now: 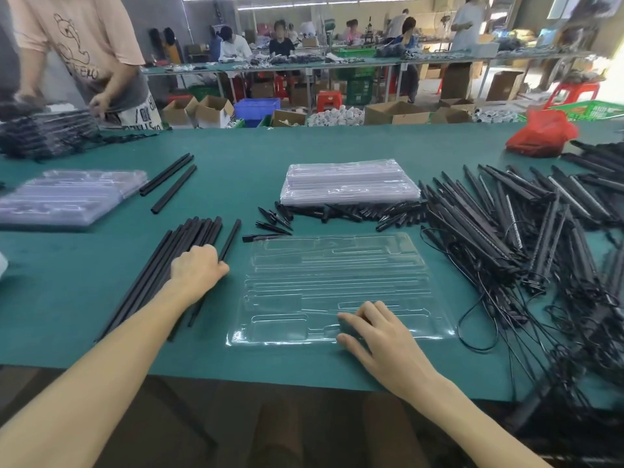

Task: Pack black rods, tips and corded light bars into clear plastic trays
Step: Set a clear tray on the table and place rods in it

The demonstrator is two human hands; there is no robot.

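Right hand (378, 336) fingers spread on clear tray (337, 265) | left hand (197, 268) fingers seemingly curled over rods (189, 238)

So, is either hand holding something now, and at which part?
Left hand closes over the black rods near mid-length; right hand lies flat on the clear tray, gripping nothing.

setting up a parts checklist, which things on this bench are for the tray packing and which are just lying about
For the job:
clear tray under the right hand
black rods under the left hand
pointed tips
corded light bars
spare tray stack

Lying about:
red plastic bag
cardboard boxes behind the table
blue crate
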